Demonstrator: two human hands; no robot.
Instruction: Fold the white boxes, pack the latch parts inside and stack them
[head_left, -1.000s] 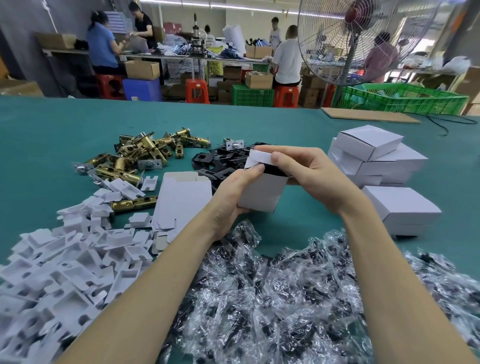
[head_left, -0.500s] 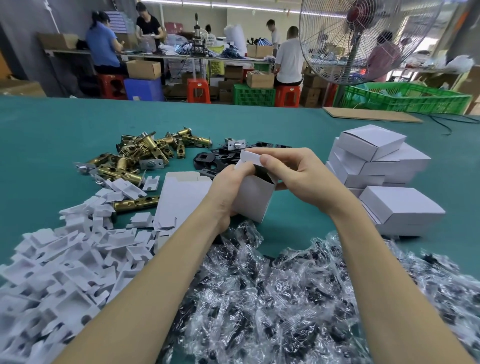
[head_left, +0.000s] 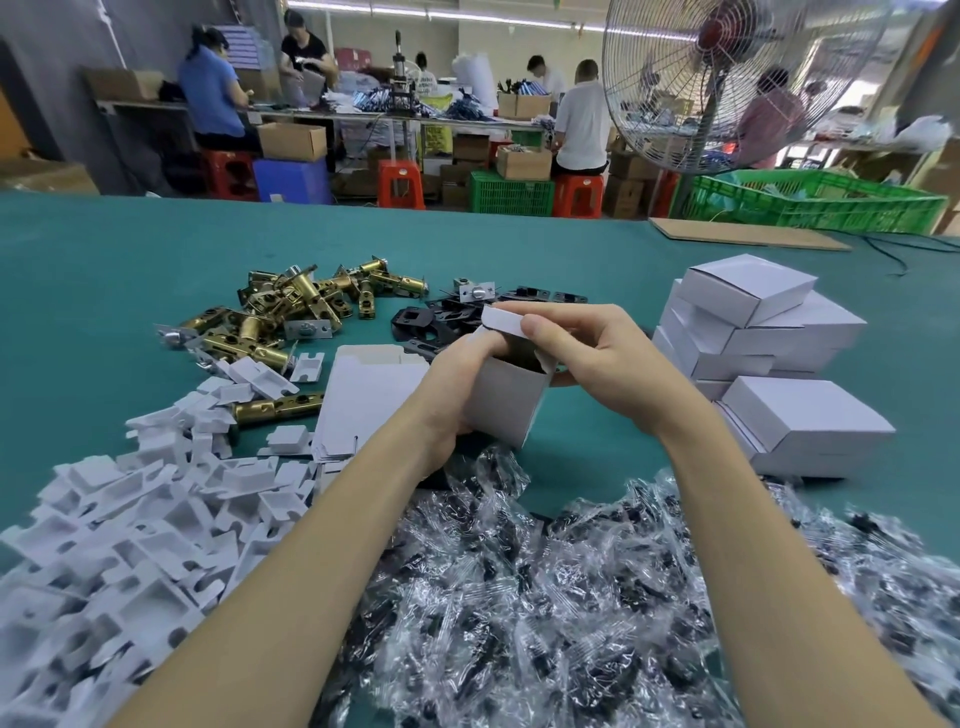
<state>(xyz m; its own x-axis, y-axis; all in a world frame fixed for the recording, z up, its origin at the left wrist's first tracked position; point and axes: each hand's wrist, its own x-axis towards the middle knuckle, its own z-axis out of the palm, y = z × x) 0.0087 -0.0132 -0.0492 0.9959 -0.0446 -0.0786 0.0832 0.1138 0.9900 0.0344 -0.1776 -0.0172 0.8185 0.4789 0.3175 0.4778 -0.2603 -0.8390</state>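
Two hands on one little white box (head_left: 506, 402) right now, held up just above the green table (head_left: 104, 270) in front of us. Our left hand (head_left: 452, 387) is wrapped around the box's left side with fingers curled on it, and our right hand (head_left: 587, 358) is pinching the open top flap (head_left: 501, 320) between thumb and fingers. We can see something dark down inside the box, but honestly can't tell exactly what it is. Off to the right sits the stack of closed white boxes (head_left: 758, 322), piled a few high, with another closed box (head_left: 808, 423) lying in front of it. Just left of the box in our hands there's a flat unfolded box blank (head_left: 363, 395) on the table. Farther back left we've got a heap of brass latch bolts (head_left: 291, 312), and beside that a small cluster of black plates (head_left: 441, 322), partly hidden behind our hands. Near left is a big pile of white cardboard inserts (head_left: 119, 525), and right under our forearms a spread of clear plastic bags with dark parts (head_left: 545, 597) in them. Beyond the table, people are working at benches, and a big standing fan (head_left: 727, 78) is up at the right.
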